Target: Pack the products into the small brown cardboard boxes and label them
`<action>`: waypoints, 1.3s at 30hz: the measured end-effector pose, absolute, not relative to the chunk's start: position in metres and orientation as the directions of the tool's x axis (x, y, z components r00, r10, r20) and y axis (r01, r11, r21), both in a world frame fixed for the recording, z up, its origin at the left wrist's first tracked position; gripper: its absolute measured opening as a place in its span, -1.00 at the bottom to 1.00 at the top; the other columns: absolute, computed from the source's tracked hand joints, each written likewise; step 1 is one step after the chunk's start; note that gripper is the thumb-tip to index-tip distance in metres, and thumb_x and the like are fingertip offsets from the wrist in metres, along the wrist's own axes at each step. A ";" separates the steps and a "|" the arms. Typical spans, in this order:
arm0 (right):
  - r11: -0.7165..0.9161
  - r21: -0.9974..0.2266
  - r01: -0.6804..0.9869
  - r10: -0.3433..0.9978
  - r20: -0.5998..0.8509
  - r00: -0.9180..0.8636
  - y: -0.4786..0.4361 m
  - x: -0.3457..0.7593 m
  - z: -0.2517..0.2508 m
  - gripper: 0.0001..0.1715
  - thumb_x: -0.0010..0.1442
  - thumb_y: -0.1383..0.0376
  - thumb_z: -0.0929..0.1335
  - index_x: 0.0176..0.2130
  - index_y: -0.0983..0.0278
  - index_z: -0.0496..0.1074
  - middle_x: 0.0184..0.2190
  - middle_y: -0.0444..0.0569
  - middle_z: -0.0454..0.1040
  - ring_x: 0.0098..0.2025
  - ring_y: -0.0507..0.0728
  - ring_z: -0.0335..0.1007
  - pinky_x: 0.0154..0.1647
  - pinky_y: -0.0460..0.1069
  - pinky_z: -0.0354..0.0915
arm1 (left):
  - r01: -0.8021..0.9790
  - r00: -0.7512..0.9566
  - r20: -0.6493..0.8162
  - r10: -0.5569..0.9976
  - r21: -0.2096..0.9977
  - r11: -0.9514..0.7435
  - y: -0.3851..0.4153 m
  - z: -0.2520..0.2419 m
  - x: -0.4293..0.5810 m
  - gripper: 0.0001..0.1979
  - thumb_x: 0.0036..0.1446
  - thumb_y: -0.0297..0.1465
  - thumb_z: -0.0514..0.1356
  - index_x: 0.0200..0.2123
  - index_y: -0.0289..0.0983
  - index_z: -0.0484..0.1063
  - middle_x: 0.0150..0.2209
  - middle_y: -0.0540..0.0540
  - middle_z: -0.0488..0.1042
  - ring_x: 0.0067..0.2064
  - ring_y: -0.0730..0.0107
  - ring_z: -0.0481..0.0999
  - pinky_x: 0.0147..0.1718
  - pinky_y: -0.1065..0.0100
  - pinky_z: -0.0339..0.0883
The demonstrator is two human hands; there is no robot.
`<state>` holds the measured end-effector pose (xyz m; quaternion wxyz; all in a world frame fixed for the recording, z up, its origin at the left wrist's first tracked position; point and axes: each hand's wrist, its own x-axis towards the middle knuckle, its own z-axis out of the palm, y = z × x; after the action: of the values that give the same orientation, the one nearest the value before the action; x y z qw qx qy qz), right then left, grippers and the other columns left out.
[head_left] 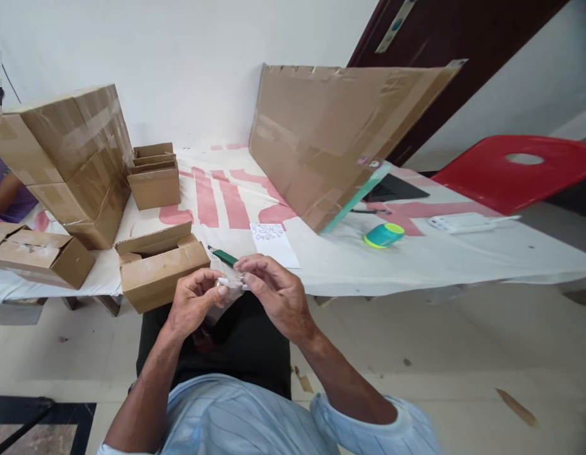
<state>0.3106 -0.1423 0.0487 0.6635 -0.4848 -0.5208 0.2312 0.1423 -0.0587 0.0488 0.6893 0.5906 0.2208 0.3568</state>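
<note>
A thin see-through plastic bag (232, 292) is stretched between my two hands above my lap, at the table's front edge. My left hand (194, 300) pinches its left side, where a small white piece (222, 281) shows by the thumb. On the other side, my right hand (280, 298) has thumb and fingers closed on the bag. What lies inside the bag is too small to make out. Just behind the hands is a green-handled tool (224, 256), perhaps a cutter. An open cardboard box (164, 277) stands next to my left hand.
A sheet with small drawings (276, 248) lies on the white-covered table (340, 265). Large cardboard pieces (321, 133) stand behind, with stacked boxes (79, 164) at left. Tape roll (384, 235), power strip (463, 222) and red chair (515, 170) are rightward. Another person's arm (6, 193) shows far left.
</note>
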 end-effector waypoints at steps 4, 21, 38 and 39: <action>0.380 -0.910 0.164 0.839 0.414 0.353 -0.140 0.311 0.060 -0.76 0.36 0.08 0.48 -0.24 0.18 0.57 -0.33 -0.07 0.57 -0.31 0.12 0.51 -0.24 0.03 0.48 | -0.214 0.702 0.055 0.710 0.967 0.136 -0.059 0.049 0.136 -0.46 0.01 0.01 0.57 -0.20 -0.31 0.59 -0.44 -0.07 0.60 -0.48 0.39 0.56 -0.51 0.41 0.43; 0.407 -0.862 0.301 0.845 0.481 0.234 -0.145 0.305 0.077 -0.95 0.24 0.31 0.51 -0.28 0.20 0.58 -0.40 -0.16 0.59 -0.37 0.04 0.52 -0.26 -0.06 0.48 | -0.269 0.727 0.101 0.679 0.952 0.146 -0.063 0.058 0.127 -0.54 0.12 -0.07 0.53 -0.17 -0.33 0.61 -0.32 -0.10 0.56 -0.27 0.35 0.55 -0.30 0.39 0.53; 0.386 -0.890 0.242 0.821 0.451 0.350 -0.145 0.306 0.079 -0.85 0.24 0.22 0.54 -0.28 0.20 0.54 -0.42 -0.14 0.55 -0.43 0.03 0.46 -0.38 -0.07 0.46 | -0.194 0.721 0.046 0.691 0.971 0.138 -0.068 0.062 0.127 -0.41 0.06 0.10 0.51 -0.20 -0.33 0.59 -0.46 -0.05 0.56 -0.51 0.46 0.49 -0.44 0.39 0.45; 0.386 -0.890 0.243 0.825 0.451 0.341 -0.145 0.306 0.079 -0.85 0.23 0.22 0.54 -0.28 0.20 0.54 -0.42 -0.14 0.55 -0.43 0.03 0.46 -0.38 -0.07 0.46 | -0.187 0.720 0.040 0.693 0.973 0.138 -0.068 0.062 0.127 -0.39 0.07 0.13 0.49 -0.20 -0.33 0.60 -0.47 -0.05 0.56 -0.51 0.45 0.50 -0.44 0.40 0.44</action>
<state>0.3064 -0.1454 0.0788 0.6437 -0.5061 -0.5277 0.2259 0.1274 -0.0677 0.0620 0.7223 0.5815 0.2175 0.3046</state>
